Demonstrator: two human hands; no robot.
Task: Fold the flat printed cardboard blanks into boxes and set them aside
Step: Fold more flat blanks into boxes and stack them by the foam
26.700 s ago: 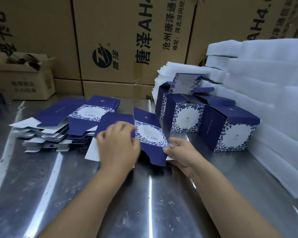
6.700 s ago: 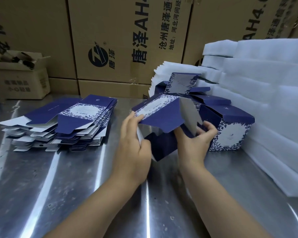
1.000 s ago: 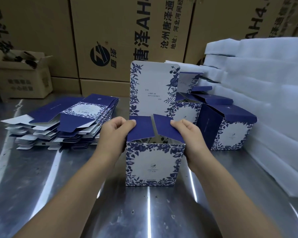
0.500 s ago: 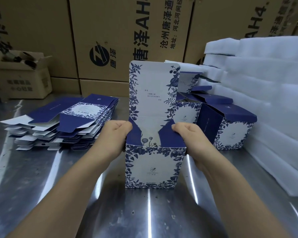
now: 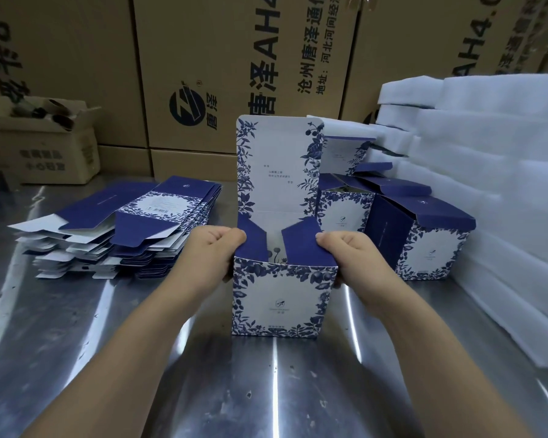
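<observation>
Running along the far edge of the steel tabletop (image 5: 266, 399) is a wall of big brown shipping cartons (image 5: 203, 74) with black print. The right edge is taken up by a tall pile of white foam sheets (image 5: 487, 191). Over on the left side, closer to the far edge, sits a fanned-out stack of flat blanks (image 5: 133, 222), navy with a white floral panel on the top one. The back left corner has a small open carton (image 5: 48, 147) with some dark tubes in it, can't really tell what they are. Right next to the foam there's a cluster of finished boxes (image 5: 424, 245), lids up, pushed against each other.

Then the one being worked on: the box (image 5: 276, 301) stands upright in the middle of the tabletop, just beside the finished ones, blue-and-white floral front facing the camera. Its tall lid flap (image 5: 279, 165) sticks straight up at the back, and two navy side flaps (image 5: 301, 245) angle inward over the open top. The left hand (image 5: 212, 251) grips the box's top left corner, fingers curled, thumb on that flap. The right hand (image 5: 345, 254) does the same on the right, clenched round wall and flap.
</observation>
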